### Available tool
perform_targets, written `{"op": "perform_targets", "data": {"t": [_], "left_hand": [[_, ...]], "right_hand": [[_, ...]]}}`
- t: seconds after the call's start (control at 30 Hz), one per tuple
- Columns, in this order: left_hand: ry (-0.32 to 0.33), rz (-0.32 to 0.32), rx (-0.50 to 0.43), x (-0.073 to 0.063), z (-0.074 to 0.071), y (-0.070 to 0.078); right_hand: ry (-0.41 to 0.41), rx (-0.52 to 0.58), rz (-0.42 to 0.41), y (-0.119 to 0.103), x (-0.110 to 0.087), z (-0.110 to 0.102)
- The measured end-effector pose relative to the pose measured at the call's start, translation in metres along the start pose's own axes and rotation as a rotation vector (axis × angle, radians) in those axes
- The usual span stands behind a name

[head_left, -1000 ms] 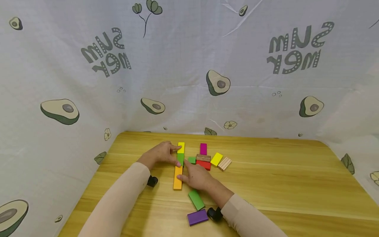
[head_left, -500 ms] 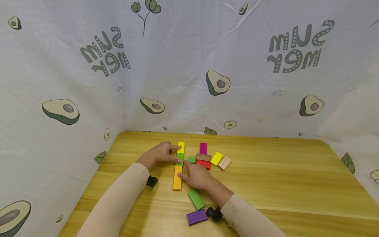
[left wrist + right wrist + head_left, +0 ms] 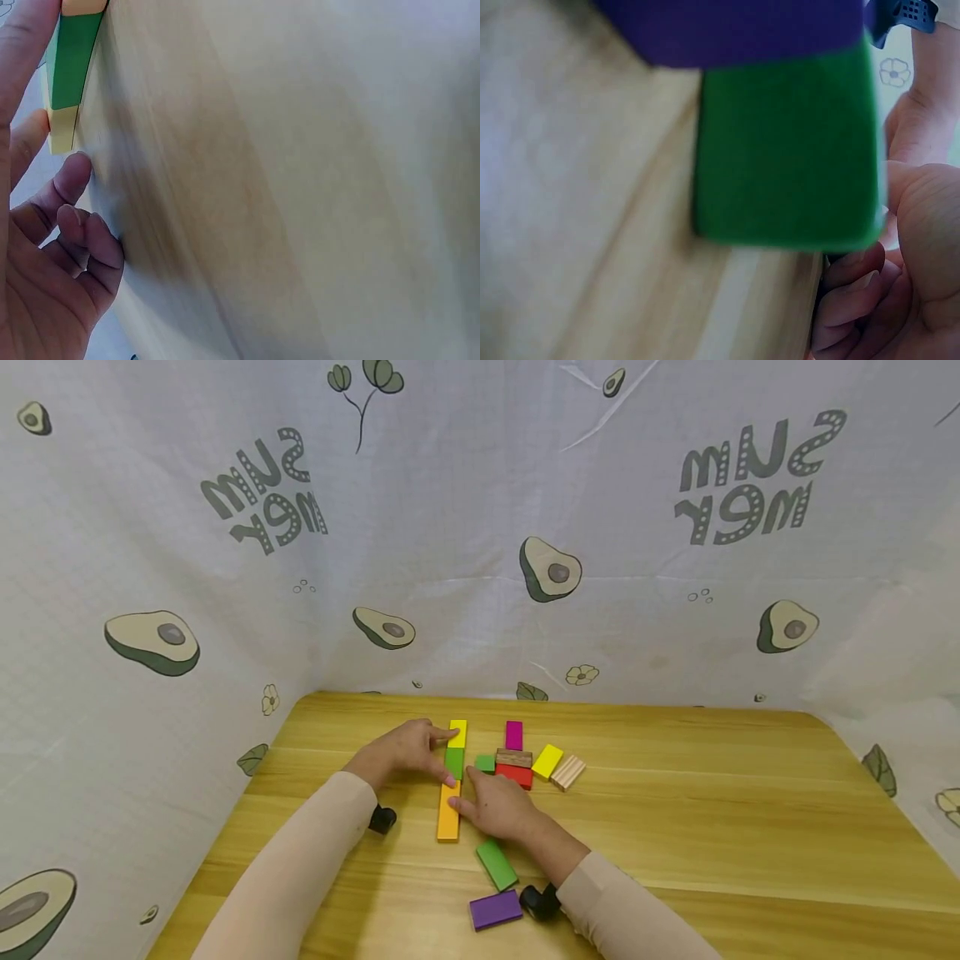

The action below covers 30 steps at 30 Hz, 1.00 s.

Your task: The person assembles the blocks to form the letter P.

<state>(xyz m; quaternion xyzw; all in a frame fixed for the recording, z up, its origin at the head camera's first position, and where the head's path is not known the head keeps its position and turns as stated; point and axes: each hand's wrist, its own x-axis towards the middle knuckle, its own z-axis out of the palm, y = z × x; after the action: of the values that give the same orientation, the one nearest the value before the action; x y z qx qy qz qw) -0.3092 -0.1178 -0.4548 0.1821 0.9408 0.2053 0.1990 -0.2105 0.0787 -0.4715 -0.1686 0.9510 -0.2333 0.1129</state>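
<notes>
A yellow block (image 3: 457,732), a green block (image 3: 454,762) and an orange block (image 3: 447,822) lie end to end in a line on the wooden table. My left hand (image 3: 405,750) reaches in from the left. Its index fingertip touches the yellow block, and its thumb rests where green meets orange. In the left wrist view the other fingers bend loosely beside the yellow block (image 3: 63,129). From the right, my right hand (image 3: 501,810) sets its thumb on the orange block, its index finger stretched beside the line. The right wrist view hides that contact.
Right of the line sit a small green block (image 3: 485,764), a brown wood block (image 3: 514,758), a red block (image 3: 514,777), a magenta block (image 3: 513,735), a yellow block (image 3: 548,762) and a striped wood block (image 3: 568,772). Nearer lie a green block (image 3: 497,864) and a purple block (image 3: 496,911).
Since half a second ago my left thumb has slid from the green block toward me, to the orange block's far end. My right hand and the other blocks look almost unmoved.
</notes>
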Motion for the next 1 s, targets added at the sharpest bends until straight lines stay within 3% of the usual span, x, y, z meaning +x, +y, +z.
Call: {"op": "perform_targets", "data": {"t": [0.3,0.43,0.6,0.8,0.9,1.0], "left_hand": [[0.016,0.009,0.013,0.000,0.000,0.002],[0.021,0.031,0.022,0.000,-0.001,0.003],[0.014,0.029,0.012,0.003,-0.001,0.003],[-0.011,-0.048,-0.025,0.006,-0.006,0.006],[-0.024,-0.076,-0.041,0.007,-0.009,0.009],[-0.027,-0.093,-0.019,0.010,-0.010,0.011]], "right_hand": [[0.005,0.036,-0.009,0.000,-0.001,0.000],[-0.031,0.144,-0.044,0.005,-0.008,-0.005],[-0.200,0.309,-0.119,0.018,-0.023,-0.021],[-0.380,0.247,-0.165,0.030,-0.041,-0.036],[-0.356,0.219,-0.189,0.032,-0.045,-0.033],[-0.260,0.207,-0.187,0.028,-0.044,-0.025]]}}
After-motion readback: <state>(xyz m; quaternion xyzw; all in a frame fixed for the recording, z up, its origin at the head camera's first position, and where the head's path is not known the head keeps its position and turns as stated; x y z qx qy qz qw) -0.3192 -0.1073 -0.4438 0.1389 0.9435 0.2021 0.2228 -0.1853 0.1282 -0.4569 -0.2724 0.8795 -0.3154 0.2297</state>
